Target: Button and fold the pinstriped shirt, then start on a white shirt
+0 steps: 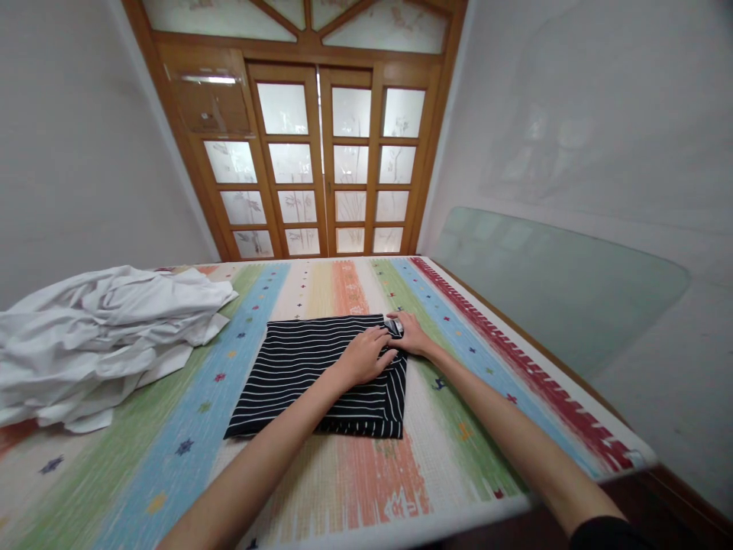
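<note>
A black garment with thin white stripes (309, 359) lies folded into a flat, roughly four-sided shape on the bed-like surface in front of me. My left hand (363, 357) rests on its upper right part, fingers stretched out over the cloth. At the garment's upper right edge, my right hand (409, 334) has its thumb and fingers curled round a bit of the fabric. A small grey-and-white patch (394, 327) shows between the fingers of that hand; I cannot tell what it is. The two hands are close together, nearly touching.
A crumpled heap of white cloth (114, 328) lies at the left. Under everything is a colourful striped cover (183, 458), its right edge near the wall. A pale green rounded panel (550, 283) stands along the right wall. Wooden glass-paned doors (321, 153) are beyond the far edge.
</note>
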`<state>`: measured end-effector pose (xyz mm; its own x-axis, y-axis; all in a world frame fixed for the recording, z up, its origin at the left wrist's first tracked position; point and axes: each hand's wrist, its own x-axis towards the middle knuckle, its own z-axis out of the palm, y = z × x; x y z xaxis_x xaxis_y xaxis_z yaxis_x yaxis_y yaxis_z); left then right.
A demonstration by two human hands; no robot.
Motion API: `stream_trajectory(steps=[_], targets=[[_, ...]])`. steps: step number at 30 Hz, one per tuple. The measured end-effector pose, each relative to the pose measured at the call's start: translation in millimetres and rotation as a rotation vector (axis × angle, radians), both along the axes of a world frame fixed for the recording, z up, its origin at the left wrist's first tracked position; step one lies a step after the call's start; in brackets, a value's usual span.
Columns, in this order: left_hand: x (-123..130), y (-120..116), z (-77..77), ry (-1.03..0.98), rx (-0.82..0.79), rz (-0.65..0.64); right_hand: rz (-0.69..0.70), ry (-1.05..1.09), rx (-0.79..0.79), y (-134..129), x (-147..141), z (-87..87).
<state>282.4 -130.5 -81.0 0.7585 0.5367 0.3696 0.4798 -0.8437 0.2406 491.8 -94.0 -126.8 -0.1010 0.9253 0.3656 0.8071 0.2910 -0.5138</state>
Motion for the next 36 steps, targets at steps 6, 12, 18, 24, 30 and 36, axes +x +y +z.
stream_trajectory(steps=[6,12,18,24,30,36], targets=[[11.5,6.5,-32.1,0.127,-0.03,0.043,0.003,0.15,-0.208,12.0,11.9,18.8],[9.5,-1.2,-36.3,0.186,0.048,0.033,0.011,-0.141,-0.34,31.7,9.3,34.6],[9.2,-2.3,-38.9,0.214,0.12,0.031,-0.096,-0.273,-0.312,42.0,-3.5,29.7],[7.3,-4.5,-37.6,0.235,0.081,-0.024,-0.239,-0.32,-0.239,33.9,-7.5,23.0],[8.8,-8.5,-33.2,0.249,-0.023,-0.101,-0.303,-0.352,-0.179,25.7,-9.6,28.5],[-22.1,-0.5,-8.2,0.136,-0.158,0.012,-0.159,-0.367,0.042,6.8,-5.4,35.8]])
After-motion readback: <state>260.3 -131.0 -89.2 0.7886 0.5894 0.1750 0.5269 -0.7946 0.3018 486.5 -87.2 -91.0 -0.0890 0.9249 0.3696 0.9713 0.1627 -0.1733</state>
